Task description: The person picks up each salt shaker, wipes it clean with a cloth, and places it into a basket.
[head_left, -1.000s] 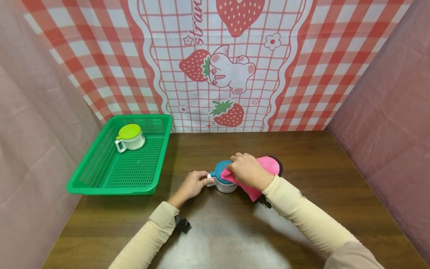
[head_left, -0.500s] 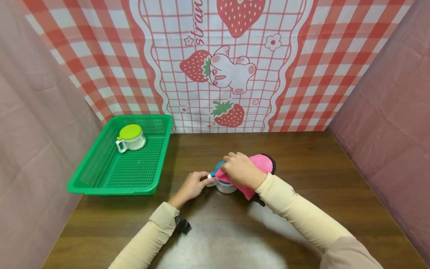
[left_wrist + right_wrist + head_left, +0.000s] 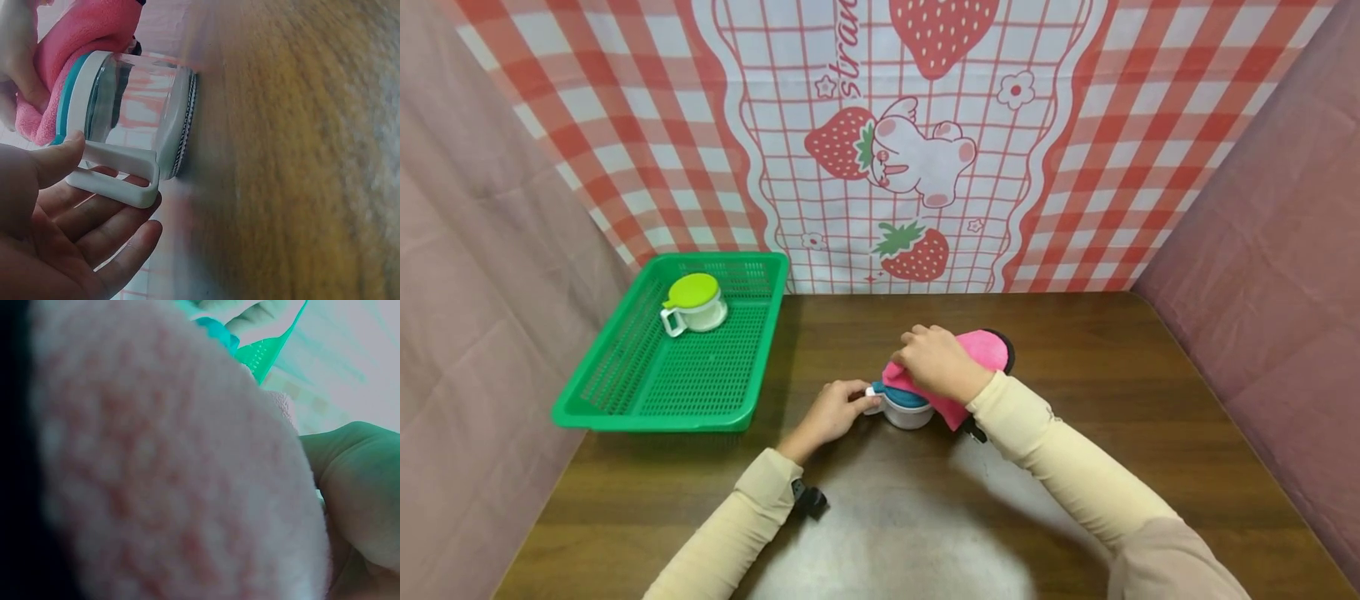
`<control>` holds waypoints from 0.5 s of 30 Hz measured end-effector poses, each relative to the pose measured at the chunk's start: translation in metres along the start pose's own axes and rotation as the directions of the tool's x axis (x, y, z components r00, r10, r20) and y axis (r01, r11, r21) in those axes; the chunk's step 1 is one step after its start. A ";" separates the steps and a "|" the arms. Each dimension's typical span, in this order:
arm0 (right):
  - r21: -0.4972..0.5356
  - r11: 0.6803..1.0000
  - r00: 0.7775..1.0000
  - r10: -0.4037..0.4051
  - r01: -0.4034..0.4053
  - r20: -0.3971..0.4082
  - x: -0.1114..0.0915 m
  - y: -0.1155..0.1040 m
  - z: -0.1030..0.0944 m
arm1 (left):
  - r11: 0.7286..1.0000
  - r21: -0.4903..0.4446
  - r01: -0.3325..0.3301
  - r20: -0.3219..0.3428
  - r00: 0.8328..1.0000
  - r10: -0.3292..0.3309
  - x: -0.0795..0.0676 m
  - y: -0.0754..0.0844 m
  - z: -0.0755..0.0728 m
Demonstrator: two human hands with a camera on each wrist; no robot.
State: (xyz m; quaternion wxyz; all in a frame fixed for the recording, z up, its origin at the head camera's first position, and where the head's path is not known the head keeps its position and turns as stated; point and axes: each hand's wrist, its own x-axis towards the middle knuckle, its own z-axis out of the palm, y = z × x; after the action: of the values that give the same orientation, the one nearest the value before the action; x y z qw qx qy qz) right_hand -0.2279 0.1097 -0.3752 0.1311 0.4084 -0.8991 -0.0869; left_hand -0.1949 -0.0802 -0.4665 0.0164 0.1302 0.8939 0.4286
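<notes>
A clear jar with a white collar, white handle and blue lid stands upright on the wooden table. My left hand pinches the handle, its thumb on the upper end and its fingers behind. Over the lid, my right hand grips a bunched pink cloth and presses it against the lid's top. The cloth's loose part trails to the right beneath the wrist. In the right wrist view, blurred cloth fills most of the picture. It hides the jar's body there.
A green perforated basket stands on the left of the table. Inside it sits a similar jar with a lime-green lid. A checked strawberry-print cloth hangs along the back, with pink drapes at both sides.
My right hand and the pink cloth have moved left across the blue lid, then slightly towards its far side, uncovering its near edge. My left hand stays on the handle.
</notes>
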 end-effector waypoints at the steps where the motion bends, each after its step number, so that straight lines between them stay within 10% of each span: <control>1: 0.005 1.000 1.000 0.007 -0.007 0.003 0.000 0.001 0.001 | 1.000 0.000 0.002 0.001 1.000 -0.002 0.000 0.000 0.000; 15: 0.112 0.992 0.997 0.058 -0.054 -0.041 -0.020 0.018 -0.001 | 0.999 -0.025 0.030 -0.005 1.000 -0.030 -0.001 0.000 0.001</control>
State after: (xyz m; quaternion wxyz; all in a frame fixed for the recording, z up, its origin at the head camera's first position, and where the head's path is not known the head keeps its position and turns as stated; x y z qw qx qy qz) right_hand -0.2274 0.1369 -0.3726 0.1303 0.3915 -0.9106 -0.0239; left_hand -0.1935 -0.0800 -0.4675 0.0222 0.1155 0.8904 0.4398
